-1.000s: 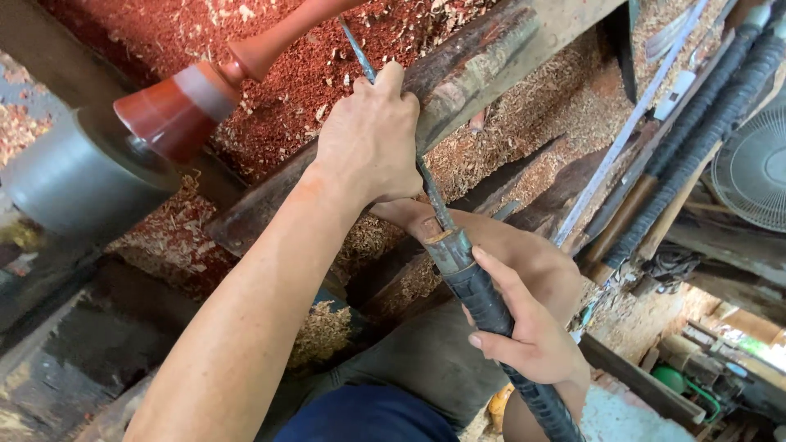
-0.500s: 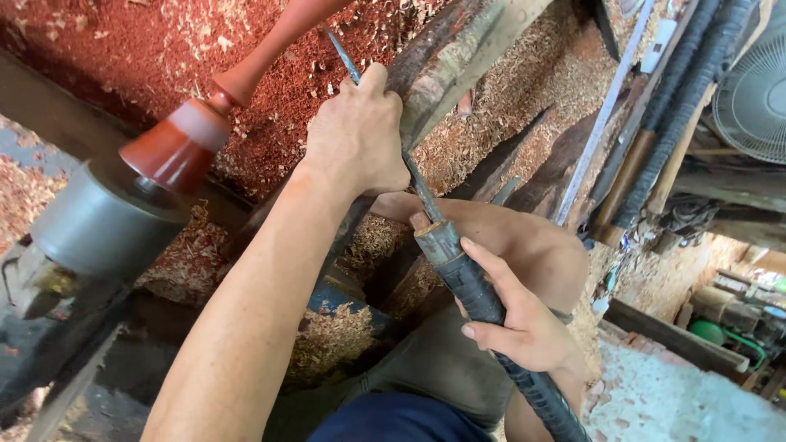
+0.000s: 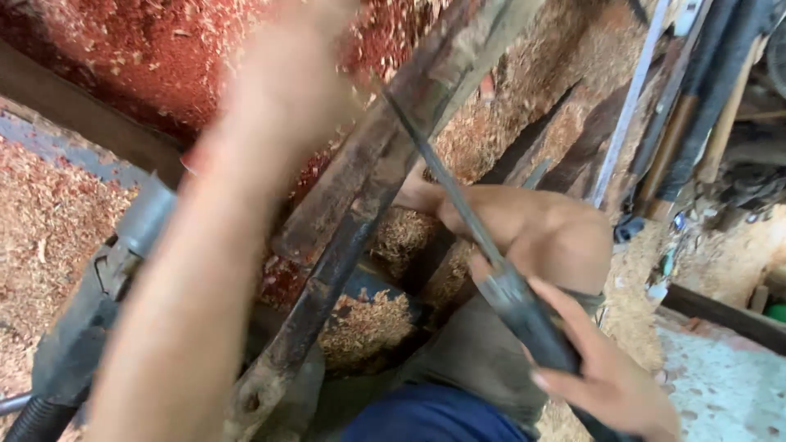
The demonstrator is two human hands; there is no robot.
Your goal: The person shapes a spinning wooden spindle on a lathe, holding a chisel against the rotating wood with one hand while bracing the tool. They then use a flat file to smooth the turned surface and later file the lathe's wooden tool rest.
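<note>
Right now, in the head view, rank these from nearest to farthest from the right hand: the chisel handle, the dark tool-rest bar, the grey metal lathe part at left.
1. Chisel handle: held in the right hand, lower right.
2. Dark tool-rest bar: centre, running diagonally.
3. Grey metal lathe part: far left, beyond the blurred left arm.
</note>
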